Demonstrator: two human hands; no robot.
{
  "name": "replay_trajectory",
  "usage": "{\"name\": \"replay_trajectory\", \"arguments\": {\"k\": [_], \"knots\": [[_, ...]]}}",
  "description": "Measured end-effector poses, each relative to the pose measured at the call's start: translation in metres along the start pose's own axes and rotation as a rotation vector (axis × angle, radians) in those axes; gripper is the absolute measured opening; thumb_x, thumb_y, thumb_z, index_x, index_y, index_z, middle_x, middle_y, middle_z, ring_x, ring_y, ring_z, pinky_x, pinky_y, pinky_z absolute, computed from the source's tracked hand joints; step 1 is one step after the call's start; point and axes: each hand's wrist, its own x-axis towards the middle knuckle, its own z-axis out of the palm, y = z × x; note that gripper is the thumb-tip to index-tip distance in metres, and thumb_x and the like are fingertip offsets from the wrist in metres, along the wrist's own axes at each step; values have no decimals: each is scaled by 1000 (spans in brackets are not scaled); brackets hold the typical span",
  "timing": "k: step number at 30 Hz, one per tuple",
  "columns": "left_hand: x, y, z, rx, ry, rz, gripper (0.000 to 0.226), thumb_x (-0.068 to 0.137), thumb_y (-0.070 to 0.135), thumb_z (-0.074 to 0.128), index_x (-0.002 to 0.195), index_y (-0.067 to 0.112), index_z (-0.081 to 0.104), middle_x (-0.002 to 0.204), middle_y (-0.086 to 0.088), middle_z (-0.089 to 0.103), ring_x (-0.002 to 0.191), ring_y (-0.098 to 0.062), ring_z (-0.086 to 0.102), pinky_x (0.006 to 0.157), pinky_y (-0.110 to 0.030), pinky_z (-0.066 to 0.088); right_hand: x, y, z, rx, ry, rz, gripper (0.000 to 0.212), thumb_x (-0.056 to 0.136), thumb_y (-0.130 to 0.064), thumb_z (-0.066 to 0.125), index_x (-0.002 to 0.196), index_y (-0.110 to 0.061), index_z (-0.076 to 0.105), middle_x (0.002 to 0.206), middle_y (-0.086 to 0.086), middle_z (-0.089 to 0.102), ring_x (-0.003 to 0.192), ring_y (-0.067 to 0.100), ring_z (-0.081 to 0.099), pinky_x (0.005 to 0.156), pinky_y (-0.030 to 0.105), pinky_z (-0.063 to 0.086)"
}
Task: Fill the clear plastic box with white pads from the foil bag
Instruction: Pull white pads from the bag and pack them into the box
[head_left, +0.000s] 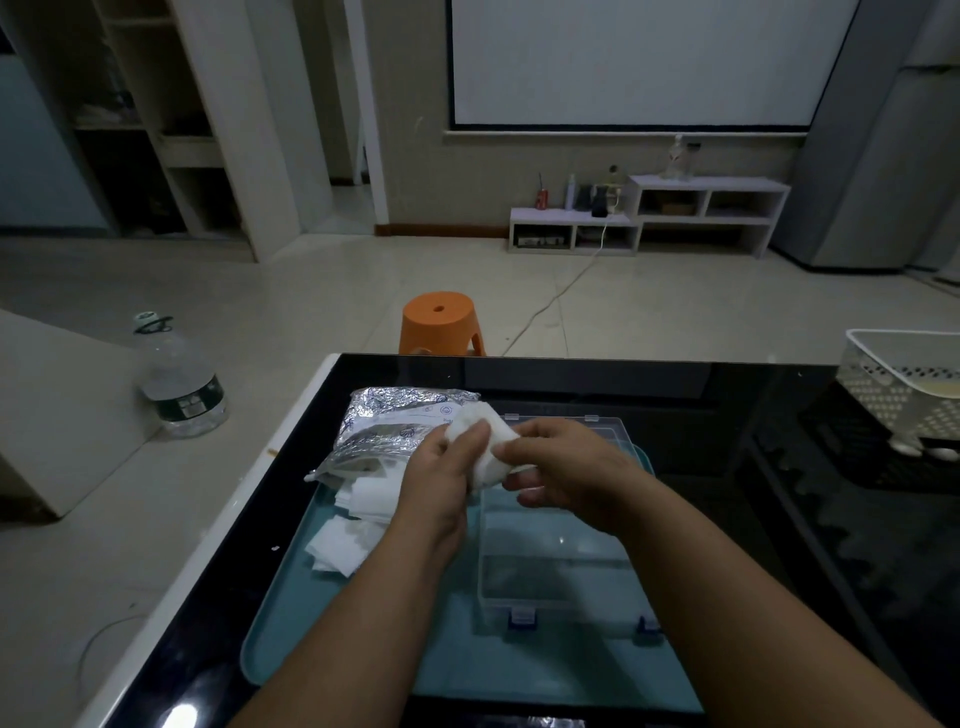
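Fingers (470, 441) of both hands curled round one bunch of white pads (480, 423). My left hand (441, 483) pinches it from the left. My right hand (566, 467) grips it from the right, thumb on top. The bunch is crumpled and held up between them, off the table.

Just left of my left fingers: foil bag (384, 431), lying flat, crinkled silver, mouth toward me. It has a white label with blue print and a round logo; the text is too small to read. At its mouth, below-left of my left hand, loose pads (348, 525) lie heaped on the teal tray (332, 623).

Under and right of my right hand: clear plastic box (550, 566), open. Its lid (602, 428) is flipped back, lying flat beyond my fingers. Two blue latches (522, 617) sit on the near edge. Tray colour shows through the box bottom. Bag and box both sit on the tray, and the tray sits on the glossy black table (727, 410).

Further out:
- Orange stool (441, 325) past the far table edge.
- Water bottle (179, 379) on the floor far left, dark label, unreadable.
- White perforated basket (904, 379) far right.
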Motion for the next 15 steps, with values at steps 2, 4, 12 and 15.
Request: {"name": "replay_trajectory", "arguments": {"k": [2, 4, 12, 15], "knots": [[-2, 3, 1, -38, 9, 8, 12, 90, 18, 60, 99, 11, 60, 89, -11, 68, 72, -18, 67, 62, -30, 56, 1, 0, 5, 0, 32, -30, 25, 88, -16, 66, 111, -10, 59, 104, 13, 68, 84, 20, 66, 70, 29, 53], [-2, 4, 0, -134, -36, -14, 38, 83, 39, 57, 109, 11, 57, 98, -13, 67, 80, -19, 68, 70, -31, 57, 1, -1, 11, 112, 68, -24, 29, 87, -11, 65, 113, -8, 53, 103, 17, 65, 75, 19, 61, 65, 28, 50], [3, 3, -7, -305, -175, -84, 125, 38, 75, 78, 134, 3, 46, 110, -15, 68, 107, -30, 64, 93, -43, 51, -5, -6, 14, 364, -39, 71, 28, 91, -9, 60, 118, -7, 53, 88, 11, 59, 61, 11, 50, 58, 23, 40], [4, 1, -10, -401, -205, -89, 101, 47, 50, 90, 130, 12, 48, 103, -16, 66, 100, -29, 64, 87, -39, 54, -5, -5, 15, 334, -66, 94, 23, 91, -12, 60, 114, -12, 57, 98, 15, 46, 61, 10, 45, 57, 21, 37]]}}
